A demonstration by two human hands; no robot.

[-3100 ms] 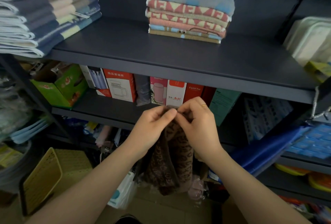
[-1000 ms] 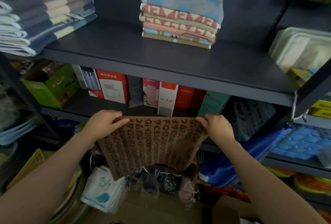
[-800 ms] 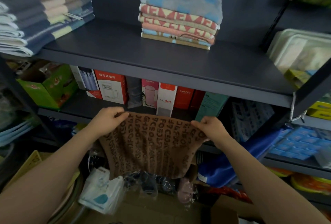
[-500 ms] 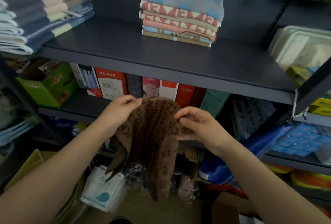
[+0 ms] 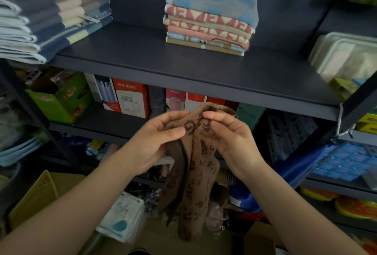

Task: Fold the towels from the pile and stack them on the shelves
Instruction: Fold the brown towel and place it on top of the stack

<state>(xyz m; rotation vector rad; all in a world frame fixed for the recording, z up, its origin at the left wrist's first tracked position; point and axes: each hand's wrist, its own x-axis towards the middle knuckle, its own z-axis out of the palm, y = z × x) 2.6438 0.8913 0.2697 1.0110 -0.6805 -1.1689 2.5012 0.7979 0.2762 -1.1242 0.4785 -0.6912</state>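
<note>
Hands have drawn together, bunching the spread brown lettered towel (image 5: 191, 165) | left hand (image 5: 155, 138) and right hand (image 5: 230, 134) pinch its top edge, towel hanging below | beyond: folded towel stack (image 5: 210, 22) on dark shelf (image 5: 183, 67)

— How are the arms held?
— Both bare forearms are raised side by side, wrists bent inward.
— And the hands?
— The left hand (image 5: 158, 135) and right hand (image 5: 229, 132) are brought close together, fingers curled, the brown towel (image 5: 193, 183) pinched between thumbs and fingertips.
</note>
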